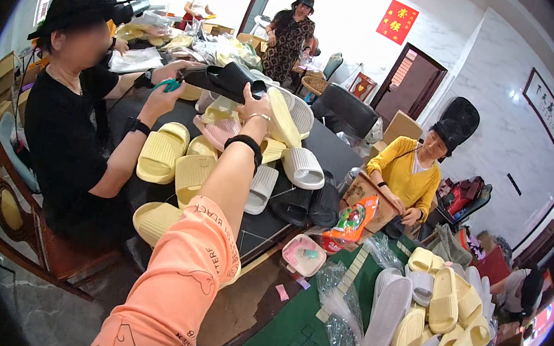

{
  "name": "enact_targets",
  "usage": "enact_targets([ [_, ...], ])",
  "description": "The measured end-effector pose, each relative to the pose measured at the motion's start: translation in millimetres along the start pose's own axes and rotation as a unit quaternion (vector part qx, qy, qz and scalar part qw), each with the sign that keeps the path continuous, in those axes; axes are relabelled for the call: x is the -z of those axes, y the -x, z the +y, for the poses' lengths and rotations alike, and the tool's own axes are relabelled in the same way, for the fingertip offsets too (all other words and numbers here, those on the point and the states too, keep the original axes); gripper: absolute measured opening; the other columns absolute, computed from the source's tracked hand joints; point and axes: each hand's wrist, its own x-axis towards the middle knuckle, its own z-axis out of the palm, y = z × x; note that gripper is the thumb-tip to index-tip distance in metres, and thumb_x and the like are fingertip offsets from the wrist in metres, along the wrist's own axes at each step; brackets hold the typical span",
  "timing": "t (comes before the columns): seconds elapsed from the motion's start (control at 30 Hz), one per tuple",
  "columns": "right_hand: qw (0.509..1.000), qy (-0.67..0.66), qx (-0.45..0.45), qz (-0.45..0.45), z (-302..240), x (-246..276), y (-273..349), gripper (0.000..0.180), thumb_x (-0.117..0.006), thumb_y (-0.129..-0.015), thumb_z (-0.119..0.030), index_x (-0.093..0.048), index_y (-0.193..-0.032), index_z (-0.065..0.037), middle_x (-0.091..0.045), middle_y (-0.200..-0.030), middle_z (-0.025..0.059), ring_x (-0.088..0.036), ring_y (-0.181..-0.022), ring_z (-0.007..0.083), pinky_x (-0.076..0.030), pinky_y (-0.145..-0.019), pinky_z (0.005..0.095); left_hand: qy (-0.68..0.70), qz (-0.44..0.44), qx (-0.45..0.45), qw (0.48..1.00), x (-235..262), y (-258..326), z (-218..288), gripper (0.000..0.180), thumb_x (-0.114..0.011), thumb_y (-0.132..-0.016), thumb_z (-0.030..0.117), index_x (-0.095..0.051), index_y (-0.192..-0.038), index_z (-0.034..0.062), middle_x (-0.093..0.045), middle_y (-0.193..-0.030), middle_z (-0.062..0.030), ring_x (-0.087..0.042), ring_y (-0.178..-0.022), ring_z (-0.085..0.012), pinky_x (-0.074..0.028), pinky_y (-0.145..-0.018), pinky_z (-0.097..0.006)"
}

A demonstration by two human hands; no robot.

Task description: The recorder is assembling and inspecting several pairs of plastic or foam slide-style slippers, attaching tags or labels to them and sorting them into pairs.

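Observation:
My left arm, in an orange printed sleeve with a black wristband and a bracelet, stretches across the dark table. My left hand (254,104) is closed on the near end of black slippers (224,80), its fingers partly hidden. At their other end is the hand of a co-worker in black, whose nearer hand holds teal-handled snips (169,85). Beneath and beside my forearm lie pale yellow slide slippers (163,153), a white slide (303,168) and a pink slide (218,131). My right hand is out of view.
A heap of yellow and grey slides (448,303) covers part of the green table (288,337) at lower right. Nearby are clear plastic bags, a red-and-green packet (350,228) and a small pink tub (304,254). A person in yellow sits beyond; others work farther back.

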Motion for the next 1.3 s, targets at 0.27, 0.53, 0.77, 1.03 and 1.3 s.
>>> enact_targets([
  [0.27, 0.992, 0.094, 0.033, -0.075, -70.9, -45.1, 22.1, 0.023, -0.055, -0.078, -0.011, -0.054, -0.094, 0.004, -0.056, -0.090, 0.0180, -0.052, -0.083, 0.0280, -0.042, -0.074, 0.0360, 0.067, 0.008, -0.084, 0.994, -16.5, -0.9, 2.4, 0.066, -0.067, -0.068, 0.013, -0.034, -0.123, 0.0317, -0.026, -0.119, -0.0271, -0.046, -0.102, -0.0353, -0.041, -0.085, -0.038],
  [0.53, 0.973, 0.187, 0.031, -0.130, -138.1, -50.5, 64.7, 0.026, -0.052, -0.080, -0.012, -0.053, -0.100, 0.003, -0.055, -0.096, 0.0176, -0.050, -0.090, 0.0274, -0.039, -0.081, 0.0343, 0.137, 0.093, -0.091, 0.982, -5.5, 28.7, -1.6, 0.058, -0.055, -0.062, -0.010, -0.042, -0.106, 0.0247, -0.033, -0.106, -0.0207, -0.047, -0.093, -0.0354, -0.040, -0.079, -0.038],
  [0.77, 0.969, 0.114, 0.143, -0.164, -165.9, -73.2, 87.0, 0.025, -0.053, -0.080, -0.011, -0.050, -0.101, 0.003, -0.052, -0.100, 0.0141, -0.049, -0.093, 0.0240, -0.040, -0.082, 0.0339, 0.118, 0.027, -0.286, 0.951, 39.2, 61.4, -24.4, 0.056, -0.050, -0.060, -0.013, -0.042, -0.106, 0.0186, -0.034, -0.101, -0.0183, -0.041, -0.097, -0.0347, -0.033, -0.087, -0.036],
  [1.03, 0.906, -0.061, 0.288, -0.304, -304.7, -136.1, 163.0, 0.020, -0.051, -0.070, 0.001, -0.048, -0.090, 0.000, -0.046, -0.079, 0.0049, -0.045, -0.074, 0.0130, -0.038, -0.070, 0.0251, 0.181, -0.251, -0.495, 0.812, 126.8, 195.8, -18.9, 0.045, -0.053, -0.064, -0.005, -0.042, -0.106, 0.0047, -0.039, -0.103, -0.0120, -0.041, -0.094, -0.0257, -0.031, -0.088, -0.032],
  [1.3, 0.571, -0.535, -0.244, -0.573, -340.0, -163.8, 221.6, 0.086, -0.046, -0.069, -0.067, -0.030, -0.130, -0.009, -0.034, -0.131, 0.0110, -0.035, -0.118, 0.0288, -0.028, -0.098, 0.0457, 0.308, -0.763, -0.043, 0.566, 231.9, 360.3, -99.9, 0.057, -0.055, -0.068, -0.011, -0.034, -0.118, 0.0068, -0.037, -0.112, -0.0049, -0.037, -0.105, -0.0133, -0.031, -0.089, -0.027],
])
